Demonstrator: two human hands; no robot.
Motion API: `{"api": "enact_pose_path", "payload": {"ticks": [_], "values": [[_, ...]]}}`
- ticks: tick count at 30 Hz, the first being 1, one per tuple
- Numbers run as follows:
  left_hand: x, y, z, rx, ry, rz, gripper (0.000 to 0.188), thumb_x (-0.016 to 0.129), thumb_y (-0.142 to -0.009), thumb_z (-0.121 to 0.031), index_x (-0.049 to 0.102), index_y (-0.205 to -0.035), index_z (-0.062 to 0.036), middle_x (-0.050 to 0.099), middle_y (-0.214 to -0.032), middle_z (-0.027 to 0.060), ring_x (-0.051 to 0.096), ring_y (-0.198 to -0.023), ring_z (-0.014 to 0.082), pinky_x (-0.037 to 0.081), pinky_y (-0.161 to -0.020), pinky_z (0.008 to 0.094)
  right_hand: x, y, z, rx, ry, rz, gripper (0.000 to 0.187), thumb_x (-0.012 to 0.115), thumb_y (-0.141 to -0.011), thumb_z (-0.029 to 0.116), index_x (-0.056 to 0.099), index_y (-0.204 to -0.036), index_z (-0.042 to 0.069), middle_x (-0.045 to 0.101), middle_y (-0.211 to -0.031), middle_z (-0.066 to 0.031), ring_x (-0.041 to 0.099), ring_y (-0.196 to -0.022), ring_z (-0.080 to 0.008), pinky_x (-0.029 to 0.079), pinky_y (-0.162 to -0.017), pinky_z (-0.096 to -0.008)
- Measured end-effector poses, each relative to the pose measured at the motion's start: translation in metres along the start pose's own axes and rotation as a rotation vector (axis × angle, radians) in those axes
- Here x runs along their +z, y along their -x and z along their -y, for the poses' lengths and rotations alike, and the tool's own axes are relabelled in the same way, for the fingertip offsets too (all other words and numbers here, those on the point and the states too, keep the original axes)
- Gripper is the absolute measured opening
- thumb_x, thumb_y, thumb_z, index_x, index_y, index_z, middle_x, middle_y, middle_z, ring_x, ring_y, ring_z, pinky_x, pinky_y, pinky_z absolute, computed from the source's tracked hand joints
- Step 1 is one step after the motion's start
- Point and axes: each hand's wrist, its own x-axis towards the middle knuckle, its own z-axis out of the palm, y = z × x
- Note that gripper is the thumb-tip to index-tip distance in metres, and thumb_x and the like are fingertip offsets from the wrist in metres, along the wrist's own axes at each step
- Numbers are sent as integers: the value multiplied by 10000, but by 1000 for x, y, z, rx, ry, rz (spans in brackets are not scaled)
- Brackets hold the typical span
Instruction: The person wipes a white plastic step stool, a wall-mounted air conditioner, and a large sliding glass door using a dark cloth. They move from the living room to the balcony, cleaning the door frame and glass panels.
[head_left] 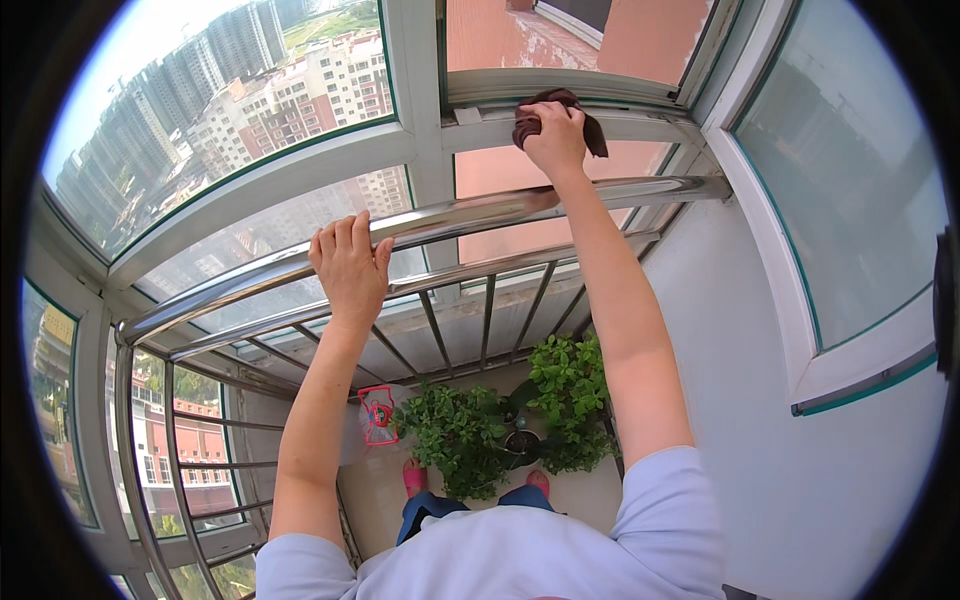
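My right hand (557, 138) grips a dark maroon cloth (527, 122), bunched under the fingers, with a loose end hanging off to the right. It presses the cloth on the pale window frame (630, 124), by the lower track of the window. Nearer to me and to the left, my left hand (350, 265) rests on the thick, shiny metal handrail (455, 215), its fingers laid over the top. The handrail runs between me and the windows. Part of the cloth is hidden by my right hand.
Thin metal bars (489, 318) stand below the handrail. Leafy potted plants (455, 435) and a red-framed object (378, 414) are on the floor near my feet. An open window sash (800, 300) juts in at right. Tall buildings (230, 60) show outside.
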Motion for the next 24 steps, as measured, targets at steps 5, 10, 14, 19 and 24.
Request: {"api": "enact_pose_path", "payload": {"ticks": [5, 10, 14, 19, 24], "values": [[-9, -1, 23, 113, 113, 78, 488, 564, -954, -363, 543, -1319, -40, 599, -1187, 116, 550, -1093, 321, 406, -970, 467, -15, 26, 88, 32, -459, 3, 489, 506, -635, -82, 699, -1057, 72, 667, -1054, -120, 615, -989, -337, 495, -923, -381], [-47, -39, 74, 3, 532, 272, 417, 492, -1014, -340, 567, -1293, -40, 639, -1163, 166, 615, -1028, 369, 511, -807, 443, -18, 113, 133, -54, -127, -94, 405, 618, -654, -35, 685, -1032, 96, 638, -1123, -97, 545, -1128, -328, 450, -952, -412], [-39, -33, 129, 1, 471, 62, 399, 514, -1004, -350, 608, -1199, -15, 667, -1089, 151, 619, -1018, 366, 509, -818, 444, 6, 158, 230, -340, -190, 35, 483, 678, -665, 9, 638, -1129, 140, 547, -1287, -83, 470, -1227, -328, 386, -1011, -474], [-42, -29, 135, -28, 491, 71, 317, 548, -983, -337, 644, -1088, -53, 672, -1071, 107, 625, -1003, 328, 526, -776, 423, 9, 152, 201, -466, -170, -85, 493, 755, -655, 110, 639, -1131, 163, 572, -1203, -97, 527, -1153, -343, 424, -977, -475], [-41, -34, 132, -51, 620, -20, 401, 452, -1025, -395, 632, -1130, -51, 650, -1130, 113, 601, -1059, 328, 530, -788, 426, 3, 149, 138, 28, 78, -377, 461, 698, -649, 28, 619, -1096, 110, 572, -1147, -122, 512, -1099, -370, 405, -944, -482]]}}
